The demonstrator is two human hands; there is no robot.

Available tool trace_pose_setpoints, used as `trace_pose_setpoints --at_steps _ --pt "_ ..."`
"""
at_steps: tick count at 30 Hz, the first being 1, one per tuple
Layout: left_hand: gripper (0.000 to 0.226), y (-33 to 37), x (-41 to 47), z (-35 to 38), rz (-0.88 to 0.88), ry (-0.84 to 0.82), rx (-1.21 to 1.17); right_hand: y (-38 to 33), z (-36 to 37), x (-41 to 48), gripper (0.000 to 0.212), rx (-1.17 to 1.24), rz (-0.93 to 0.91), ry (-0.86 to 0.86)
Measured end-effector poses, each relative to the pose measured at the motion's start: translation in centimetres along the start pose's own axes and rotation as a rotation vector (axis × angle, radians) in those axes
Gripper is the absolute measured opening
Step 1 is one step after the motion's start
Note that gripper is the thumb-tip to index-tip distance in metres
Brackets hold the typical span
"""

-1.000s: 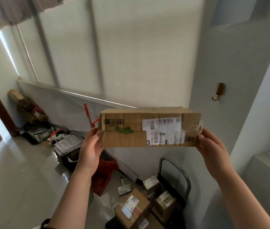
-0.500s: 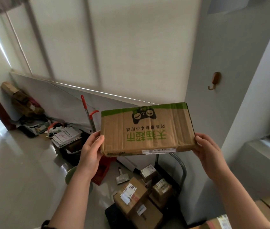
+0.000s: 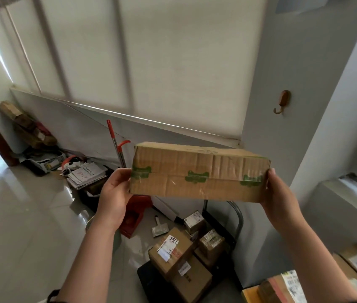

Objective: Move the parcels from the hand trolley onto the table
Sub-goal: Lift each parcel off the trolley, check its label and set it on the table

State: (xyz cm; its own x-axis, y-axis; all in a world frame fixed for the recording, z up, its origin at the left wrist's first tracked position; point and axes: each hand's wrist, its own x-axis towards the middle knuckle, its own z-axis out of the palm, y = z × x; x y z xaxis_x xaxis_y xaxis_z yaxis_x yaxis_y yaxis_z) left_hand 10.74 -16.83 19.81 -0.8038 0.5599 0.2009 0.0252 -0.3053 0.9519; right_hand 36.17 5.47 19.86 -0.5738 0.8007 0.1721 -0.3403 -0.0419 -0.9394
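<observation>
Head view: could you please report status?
Left hand, right hand grip flat brown cardboard parcel by its ends. Smaller cardboard boxes on black trolley. Nothing blocking.

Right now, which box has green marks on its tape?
The long box held between the left hand and right hand; the trolley boxes below show white labels instead.

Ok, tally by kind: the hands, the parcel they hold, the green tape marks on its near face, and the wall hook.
hands: 2, left hand and right hand
parcel: 1
green tape marks: 3
wall hook: 1
total: 7
</observation>
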Motion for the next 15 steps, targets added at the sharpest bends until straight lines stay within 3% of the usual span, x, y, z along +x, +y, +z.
trace_pose_setpoints --at_steps 6,12,15 --pt "0.026 -0.3 -0.8 -0.5 -0.099 -0.063 -0.063 0.1 0.1 -1.2 0.049 -0.028 -0.015 -0.006" --pt "0.05 1.3 1.2 -0.8 -0.072 -0.19 -0.027 -1.0 0.9 -1.7 0.055 0.171 -0.046 0.014" --pt "0.06 1.5 2.1 -1.3 -0.096 -0.208 0.051 -1.0 1.9 -2.1 0.027 0.0 -0.024 0.101"
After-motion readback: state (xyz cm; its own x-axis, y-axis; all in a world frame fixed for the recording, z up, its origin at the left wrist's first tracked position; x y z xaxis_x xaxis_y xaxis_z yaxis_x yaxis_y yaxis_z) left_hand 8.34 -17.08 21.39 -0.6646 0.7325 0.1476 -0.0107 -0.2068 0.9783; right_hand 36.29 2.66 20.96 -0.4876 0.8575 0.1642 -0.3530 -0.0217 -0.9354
